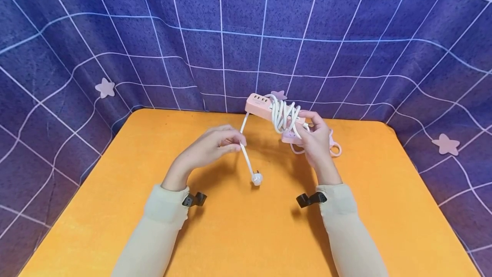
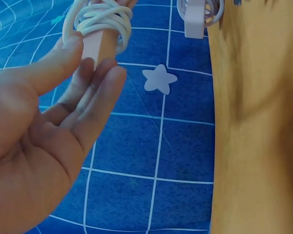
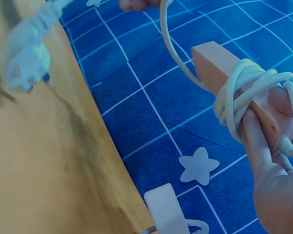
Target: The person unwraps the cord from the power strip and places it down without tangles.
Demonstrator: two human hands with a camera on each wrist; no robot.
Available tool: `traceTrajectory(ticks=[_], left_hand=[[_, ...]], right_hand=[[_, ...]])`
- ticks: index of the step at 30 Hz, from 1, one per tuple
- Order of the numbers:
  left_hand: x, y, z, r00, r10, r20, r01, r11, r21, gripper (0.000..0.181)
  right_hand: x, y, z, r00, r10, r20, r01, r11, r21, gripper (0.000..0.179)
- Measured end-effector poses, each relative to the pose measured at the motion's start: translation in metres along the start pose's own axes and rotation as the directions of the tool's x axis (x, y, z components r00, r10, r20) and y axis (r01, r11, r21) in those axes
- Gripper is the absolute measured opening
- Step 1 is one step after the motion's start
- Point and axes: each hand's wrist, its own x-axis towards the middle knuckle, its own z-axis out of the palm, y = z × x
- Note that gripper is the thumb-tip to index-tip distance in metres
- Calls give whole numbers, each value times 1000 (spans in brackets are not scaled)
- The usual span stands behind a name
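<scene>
My right hand (image 1: 318, 146) holds a pink power strip (image 1: 258, 106) by its right end, tilted above the table. A white cord (image 1: 282, 114) is wound in several loops round the strip's middle. The cord's free end runs down past the strip's left end. My left hand (image 1: 209, 146) pinches this length between thumb and fingers. Below those fingers the white plug (image 1: 256, 178) hangs, its prongs showing. In the right wrist view the right fingers (image 3: 256, 141) lie under the strip next to the loops. The left wrist view shows the left palm (image 2: 34, 161) near the strip.
A second, pale pink power strip (image 1: 290, 138) with its own cord (image 1: 336, 149) lies on the orange table (image 1: 246, 234), partly hidden behind my right hand. A blue gridded cloth (image 1: 238, 46) with star shapes hangs around the back and sides.
</scene>
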Motion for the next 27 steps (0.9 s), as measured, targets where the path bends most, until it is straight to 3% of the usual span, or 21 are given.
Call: traceTrajectory(ticks=[5,14,17,22,27], left_hand=[[3,-3,5,999,-42,-3,42,999,27,13],[8,-8,8,989,-115,-89,114,993,-23,3],[9,-12,8,981,-162,-108,150,982,-118,15],[9,-19,9,962,-241,-132,193,934,-302,49],[10,-22,10,958,-250,-138,199,932,-304,60]], right_hand=[[1,-2,0,999,-34,-25,34,999,11,37],[2,-6,0,998,-48,26,48,998,33,37],[3,-5,-1,998,-46,32,44,998,38,39],[3,-4,-4,997,-49,51,48,998,36,39],[1,-4,-5,996,-18,92,15,999,35,36]])
